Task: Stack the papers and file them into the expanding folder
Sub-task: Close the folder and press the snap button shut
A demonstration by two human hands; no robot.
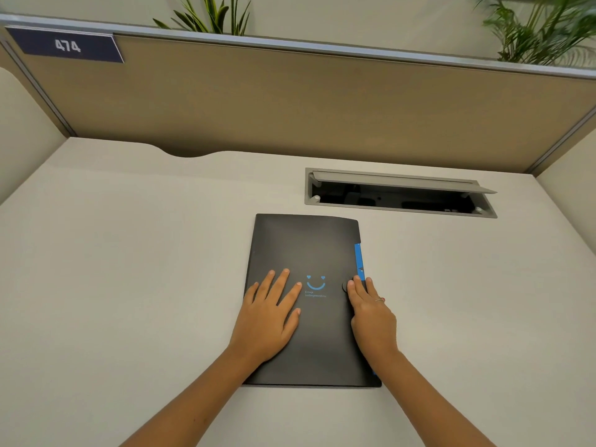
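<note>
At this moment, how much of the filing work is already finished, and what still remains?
No loose papers show on the desk, and the black expanding folder lies flat and closed, so filing looks done, though its contents are hidden. In hand: the left hand presses flat on the cover while the right hand rests at the right edge, fingertips by the round clasp. Left: perhaps only fastening the clasp.

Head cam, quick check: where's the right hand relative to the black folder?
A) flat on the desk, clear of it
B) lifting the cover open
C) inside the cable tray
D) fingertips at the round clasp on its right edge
D: the right hand lies on the closed black folder, fingertips at the round clasp by the blue tab edge.
</note>
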